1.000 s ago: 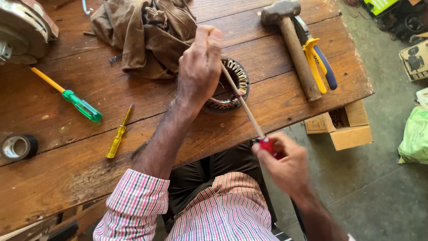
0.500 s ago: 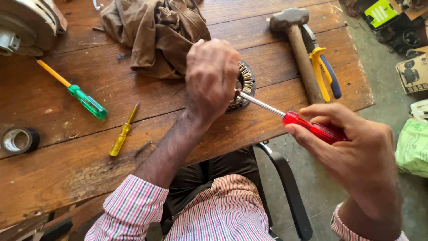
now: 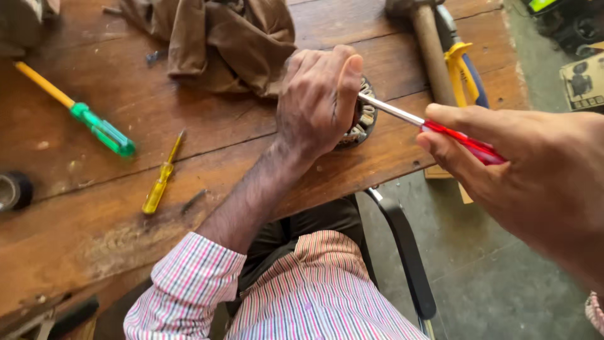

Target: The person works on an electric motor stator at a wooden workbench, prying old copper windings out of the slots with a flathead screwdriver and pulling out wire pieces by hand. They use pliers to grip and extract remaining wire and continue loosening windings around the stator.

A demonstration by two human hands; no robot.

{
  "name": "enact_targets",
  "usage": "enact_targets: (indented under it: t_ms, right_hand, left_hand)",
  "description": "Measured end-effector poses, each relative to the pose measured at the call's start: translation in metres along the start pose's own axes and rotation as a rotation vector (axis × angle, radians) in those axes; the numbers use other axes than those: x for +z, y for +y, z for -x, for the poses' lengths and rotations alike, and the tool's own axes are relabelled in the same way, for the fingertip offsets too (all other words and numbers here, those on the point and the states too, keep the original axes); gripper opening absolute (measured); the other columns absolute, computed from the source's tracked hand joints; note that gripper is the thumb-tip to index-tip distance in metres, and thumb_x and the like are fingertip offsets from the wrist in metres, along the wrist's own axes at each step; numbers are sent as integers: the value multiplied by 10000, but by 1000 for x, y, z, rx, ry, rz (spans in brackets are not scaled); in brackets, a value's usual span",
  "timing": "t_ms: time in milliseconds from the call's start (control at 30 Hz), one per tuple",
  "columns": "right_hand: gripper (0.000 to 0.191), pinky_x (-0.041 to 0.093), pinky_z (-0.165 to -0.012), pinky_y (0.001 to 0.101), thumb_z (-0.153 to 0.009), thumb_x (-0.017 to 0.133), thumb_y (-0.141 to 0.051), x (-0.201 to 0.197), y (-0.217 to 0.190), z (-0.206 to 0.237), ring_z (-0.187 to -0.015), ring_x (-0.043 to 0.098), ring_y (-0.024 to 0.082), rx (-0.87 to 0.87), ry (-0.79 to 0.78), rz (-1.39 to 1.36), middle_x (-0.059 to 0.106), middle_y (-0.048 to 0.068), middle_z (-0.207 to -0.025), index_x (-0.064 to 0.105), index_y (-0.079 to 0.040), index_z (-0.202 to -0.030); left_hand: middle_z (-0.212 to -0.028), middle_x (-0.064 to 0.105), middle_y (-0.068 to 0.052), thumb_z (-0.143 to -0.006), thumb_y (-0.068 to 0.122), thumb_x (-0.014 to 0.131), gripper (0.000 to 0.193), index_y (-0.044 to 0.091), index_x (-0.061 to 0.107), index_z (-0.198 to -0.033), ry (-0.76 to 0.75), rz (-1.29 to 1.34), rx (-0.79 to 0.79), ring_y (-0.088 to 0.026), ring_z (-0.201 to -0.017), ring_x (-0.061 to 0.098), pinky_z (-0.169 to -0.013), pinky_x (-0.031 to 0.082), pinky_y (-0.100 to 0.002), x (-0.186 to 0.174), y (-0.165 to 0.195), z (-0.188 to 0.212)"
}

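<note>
While the motor coil (image 3: 363, 119) is clamped by the left hand (image 3: 318, 101), that thumb could be stabbed if the screwdriver (image 3: 440, 129), gripped tightly in the right hand (image 3: 522, 176), slips.

A worn wooden workbench (image 3: 239, 151) carries the round wound motor part (image 3: 363, 119) under the grip, a brown cloth (image 3: 220, 38) just behind it, two screwdrivers, green-handled (image 3: 100, 129) and yellow (image 3: 160, 182), well left, and a hammer (image 3: 431, 50) beside pliers (image 3: 462, 69) right
</note>
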State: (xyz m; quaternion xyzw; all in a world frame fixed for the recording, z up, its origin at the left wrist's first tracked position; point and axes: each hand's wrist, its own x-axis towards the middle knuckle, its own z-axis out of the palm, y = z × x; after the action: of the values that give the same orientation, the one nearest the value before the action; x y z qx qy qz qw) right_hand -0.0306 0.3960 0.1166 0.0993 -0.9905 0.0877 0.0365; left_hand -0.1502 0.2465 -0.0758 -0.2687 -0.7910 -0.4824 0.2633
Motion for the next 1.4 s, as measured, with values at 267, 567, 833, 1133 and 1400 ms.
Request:
enact_targets:
  t_ms: [267, 567, 833, 1133, 1400]
  right_hand:
    - [351, 491, -520, 209, -900, 814, -185, 7, 47, 8, -648, 657, 75, 188, 93, -318, 757, 110, -844, 754, -27, -1208]
    - [207, 470, -652, 180, -969, 777, -98, 64, 113, 70, -760, 647, 58, 602, 333, -806, 750, 58, -933, 747, -7, -1152]
    - [405, 520, -706, 231, -941, 750, -157, 115, 86, 56, -830, 643, 96, 515, 308, -647, 735, 59, -999, 649, -82, -1326]
    - [180, 524, -950, 397, -1054, 769, -151, 117, 119, 21, -995, 643, 270, 305, 584, -109, 701, 80, -1049, 713, -39, -1184]
    - [497, 503, -927, 491, -925, 804, -454, 116, 195, -28, -1024, 656, 384, 590, 170, -54, 673, 206, -1088, 698, -33, -1167]
  left_hand:
    - [-1434, 555, -276, -1085, 458, 394, 493, 79, 691, -978, -113, -12, -77, -367, -1369, 468, -1178, 264, -533, -3, 5, -8]
    - [-1587, 374, -279, -922, 329, 696, 256, 143, 787, -1074, -412, 100, -140, -413, -1506, 251, -1197, 106, -597, -27, 39, -12]
    - [-1458, 570, -141, -926, 261, 757, 228, 112, 757, -1099, -729, 539, -214, -272, -1365, 539, -1121, 463, -422, -68, 36, -31]
    - [-1013, 760, -7, -879, 124, 809, 141, 85, 732, -990, -450, 366, -104, -165, -1007, 693, -994, 435, -419, -54, 39, -5]
    - [-1055, 727, -43, -889, 36, 773, 178, 91, 690, -1036, -194, 217, 125, -234, -1051, 692, -1088, 435, -447, -46, 41, 16]
